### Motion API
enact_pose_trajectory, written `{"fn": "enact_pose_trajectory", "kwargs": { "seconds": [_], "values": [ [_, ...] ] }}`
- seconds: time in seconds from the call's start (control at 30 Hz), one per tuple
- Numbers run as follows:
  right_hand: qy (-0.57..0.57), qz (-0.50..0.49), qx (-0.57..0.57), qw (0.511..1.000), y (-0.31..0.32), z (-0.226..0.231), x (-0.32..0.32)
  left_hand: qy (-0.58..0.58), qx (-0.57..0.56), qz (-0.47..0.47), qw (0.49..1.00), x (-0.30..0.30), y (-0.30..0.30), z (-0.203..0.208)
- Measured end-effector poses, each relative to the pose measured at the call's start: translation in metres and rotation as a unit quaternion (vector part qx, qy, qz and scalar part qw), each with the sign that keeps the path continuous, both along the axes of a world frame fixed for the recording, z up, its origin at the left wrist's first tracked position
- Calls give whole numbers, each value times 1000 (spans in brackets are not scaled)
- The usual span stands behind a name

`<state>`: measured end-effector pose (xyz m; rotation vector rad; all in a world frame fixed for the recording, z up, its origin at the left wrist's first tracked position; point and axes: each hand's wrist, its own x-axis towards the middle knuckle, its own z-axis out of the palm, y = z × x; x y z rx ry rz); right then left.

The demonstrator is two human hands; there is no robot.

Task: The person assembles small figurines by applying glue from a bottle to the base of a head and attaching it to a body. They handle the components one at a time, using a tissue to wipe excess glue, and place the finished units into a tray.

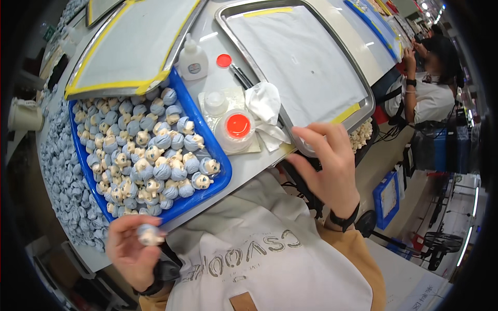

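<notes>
My left hand (134,254) pinches a small doll head (149,236) with pale blue hair, just off the near corner of a blue plastic tray (210,193). That tray is filled with many similar doll heads (155,168), cream-faced with blue hair. My right hand (332,168) hovers by the near corner of a metal tray (369,98), its thumb and fingers apart and nothing seen in them. Between the trays stands a clear jar (226,141) with bright red paint (238,126) in it. A crumpled white tissue (263,101) lies beside the jar.
A white squeeze bottle (193,63), a red disc (223,60) and dark pens (241,78) stand or lie behind the jar. A yellow-taped tray (129,46) overlaps the blue tray's far end. Blue pieces (72,202) heap at left. A person (430,101) sits at right.
</notes>
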<state>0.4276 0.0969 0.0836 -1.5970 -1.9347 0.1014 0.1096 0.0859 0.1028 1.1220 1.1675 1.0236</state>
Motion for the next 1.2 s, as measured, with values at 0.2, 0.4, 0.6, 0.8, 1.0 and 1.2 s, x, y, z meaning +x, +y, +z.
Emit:
{"fn": "enact_pose_trajectory", "kwargs": {
  "seconds": [0.2, 0.4, 0.6, 0.8, 1.0, 1.2],
  "values": [
    [3, -72, -17, 997, -5, -29, 24, 209, 97, 18, 973, -21, 21, 25],
    [76, 2, 76, 994, -1, -30, 19, 335, 112, 53, 934, -35, 45, 26],
    [52, 196, -80, 976, -4, -37, -33, 325, 61, -28, 943, -8, 74, 19],
    [40, 214, -92, 972, -4, -36, -42, 352, 98, -21, 930, -8, 56, 24],
    [48, 222, -90, 970, -14, -40, -48, 377, 129, 10, 917, -15, 30, 24],
    [33, 235, -76, 968, -17, -45, -52, 379, 117, 42, 917, -27, 10, 21]
  ]
}}
